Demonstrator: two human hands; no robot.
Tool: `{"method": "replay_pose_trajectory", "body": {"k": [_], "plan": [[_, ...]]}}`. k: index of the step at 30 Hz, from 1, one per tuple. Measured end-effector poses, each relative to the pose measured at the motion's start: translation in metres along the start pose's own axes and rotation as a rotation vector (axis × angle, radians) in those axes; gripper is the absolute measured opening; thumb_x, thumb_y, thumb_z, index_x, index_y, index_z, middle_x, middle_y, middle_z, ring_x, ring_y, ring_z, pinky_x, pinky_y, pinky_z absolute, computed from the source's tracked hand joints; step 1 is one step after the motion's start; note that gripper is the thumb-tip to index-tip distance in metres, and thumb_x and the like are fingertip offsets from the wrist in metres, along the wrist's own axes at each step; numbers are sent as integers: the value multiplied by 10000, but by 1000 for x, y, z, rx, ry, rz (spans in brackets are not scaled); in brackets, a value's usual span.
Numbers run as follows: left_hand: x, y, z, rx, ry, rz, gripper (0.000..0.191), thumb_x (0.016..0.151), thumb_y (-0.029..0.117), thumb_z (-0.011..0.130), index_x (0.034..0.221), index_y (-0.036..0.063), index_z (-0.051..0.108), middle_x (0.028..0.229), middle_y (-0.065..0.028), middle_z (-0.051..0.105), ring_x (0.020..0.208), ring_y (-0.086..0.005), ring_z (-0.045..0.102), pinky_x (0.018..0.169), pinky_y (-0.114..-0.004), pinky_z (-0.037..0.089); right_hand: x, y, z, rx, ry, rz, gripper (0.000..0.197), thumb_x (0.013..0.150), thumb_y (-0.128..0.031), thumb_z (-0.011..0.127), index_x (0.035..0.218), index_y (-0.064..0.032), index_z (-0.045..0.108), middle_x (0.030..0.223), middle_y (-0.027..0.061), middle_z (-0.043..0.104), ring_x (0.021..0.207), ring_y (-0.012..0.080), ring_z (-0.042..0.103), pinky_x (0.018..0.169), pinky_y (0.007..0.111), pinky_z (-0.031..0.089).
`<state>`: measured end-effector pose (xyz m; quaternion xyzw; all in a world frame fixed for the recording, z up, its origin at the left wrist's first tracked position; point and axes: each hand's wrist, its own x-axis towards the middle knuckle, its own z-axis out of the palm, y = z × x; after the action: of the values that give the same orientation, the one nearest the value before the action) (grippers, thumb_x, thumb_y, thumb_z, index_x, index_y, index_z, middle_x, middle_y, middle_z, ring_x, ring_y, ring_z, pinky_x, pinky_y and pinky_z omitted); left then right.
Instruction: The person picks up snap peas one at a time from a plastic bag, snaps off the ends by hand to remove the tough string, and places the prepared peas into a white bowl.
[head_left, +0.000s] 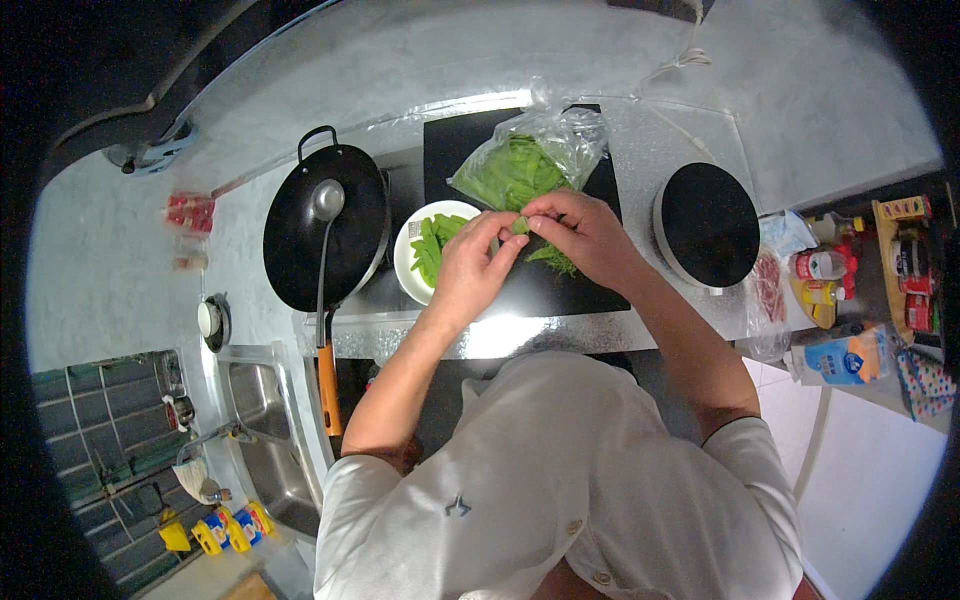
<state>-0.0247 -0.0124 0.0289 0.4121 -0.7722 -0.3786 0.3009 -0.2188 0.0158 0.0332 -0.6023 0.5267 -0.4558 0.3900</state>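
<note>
Between the fingertips of my left hand and my right hand is a green pea pod, pinched by both. Partly hidden behind my left hand stands a white bowl holding several flat green pods. Beyond my hands lies a clear plastic bag filled with more green pods. Under my right hand, a small heap of green trimmings rests on the black glass cooktop.
To the left sits a black wok with a metal ladle in it; its orange handle juts past the counter edge. A round black hot plate is at right, near bagged meat and bottles. A steel sink lies far left.
</note>
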Motion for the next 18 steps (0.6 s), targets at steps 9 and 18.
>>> {"method": "replay_pose_trajectory", "body": {"k": [9, 18], "plan": [[2, 6, -8, 102, 11, 92, 247, 861, 123, 707, 1078, 12, 663, 1009, -138, 693, 881, -277, 672, 784, -363, 524, 8, 10, -9, 192, -281, 170, 95, 912, -97, 669, 953, -37, 609, 849, -6, 629, 763, 48, 574, 679, 228, 467], [3, 7, -7, 191, 38, 244, 234, 855, 99, 693, 1078, 34, 667, 944, -137, 692, 815, -312, 687, 716, -387, 546, 8, -1, -8, 241, -239, 234, 146, 878, -147, 679, 949, -25, 644, 791, 15, 653, 734, 81, 591, 673, 249, 480]]}}
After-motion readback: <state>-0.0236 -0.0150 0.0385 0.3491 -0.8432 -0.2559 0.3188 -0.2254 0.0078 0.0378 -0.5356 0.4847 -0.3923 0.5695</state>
